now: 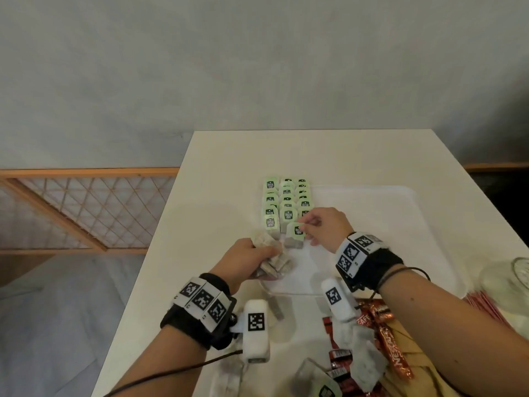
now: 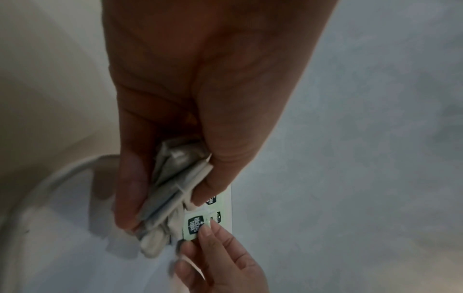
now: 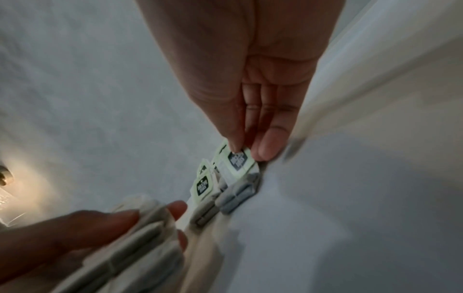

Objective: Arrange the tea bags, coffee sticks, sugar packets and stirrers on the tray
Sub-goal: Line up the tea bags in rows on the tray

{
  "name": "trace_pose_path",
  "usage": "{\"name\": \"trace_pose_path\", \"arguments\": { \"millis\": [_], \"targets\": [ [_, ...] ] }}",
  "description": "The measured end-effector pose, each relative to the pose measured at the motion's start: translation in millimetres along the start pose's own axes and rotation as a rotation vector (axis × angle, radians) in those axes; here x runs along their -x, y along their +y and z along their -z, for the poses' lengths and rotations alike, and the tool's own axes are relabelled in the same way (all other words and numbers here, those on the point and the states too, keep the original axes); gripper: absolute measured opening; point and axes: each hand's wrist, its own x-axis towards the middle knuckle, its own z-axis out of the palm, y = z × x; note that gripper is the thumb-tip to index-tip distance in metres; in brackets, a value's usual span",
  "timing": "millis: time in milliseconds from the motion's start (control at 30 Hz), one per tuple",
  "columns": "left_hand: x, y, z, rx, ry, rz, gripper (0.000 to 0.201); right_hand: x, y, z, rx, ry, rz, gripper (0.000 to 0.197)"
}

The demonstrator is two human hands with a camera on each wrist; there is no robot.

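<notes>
Three rows of tea bags (image 1: 286, 200) with green tags lie on the left part of the white tray (image 1: 395, 224). My left hand (image 1: 249, 260) grips a bunch of tea bags (image 1: 274, 259) at the near end of the rows; the same bunch (image 2: 172, 188) fills the left wrist view. My right hand (image 1: 320, 224) pinches the green tag of one tea bag (image 1: 294, 234) at the near end of the right row, and the right wrist view shows thumb and finger on that tag (image 3: 238, 158).
Loose tea bags (image 1: 366, 359), red coffee sticks (image 1: 340, 365), orange coffee sticks (image 1: 392, 348) and red stirrers (image 1: 486, 308) lie near the table's front edge. A glass (image 1: 515, 279) stands at the right. The tray's right part is bare. A wooden lattice (image 1: 86, 210) stands left of the table.
</notes>
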Motion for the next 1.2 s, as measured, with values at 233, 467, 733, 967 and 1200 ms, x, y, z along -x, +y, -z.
{"name": "trace_pose_path", "arguments": {
  "millis": [233, 467, 733, 967, 1200],
  "targets": [
    [0, -2, 3, 0.014, -0.041, 0.001, 0.022, -9, -10, -6, 0.035, 0.037, 0.07, 0.01],
    [9, 5, -11, -0.129, -0.073, -0.051, 0.02, 16, -27, -2, 0.065, 0.103, 0.234, 0.022],
    [33, 13, -29, -0.256, -0.168, -0.141, 0.007, 58, -44, 2, -0.071, -0.04, 0.307, 0.011],
    [46, 10, -31, -0.146, 0.085, -0.29, 0.007, 81, -37, 23, 0.083, 0.223, 0.248, 0.017],
    [51, 10, -47, -0.297, 0.268, -0.496, 0.016, 104, -38, 4, 0.199, 0.222, 0.311, 0.02]
  ]
}}
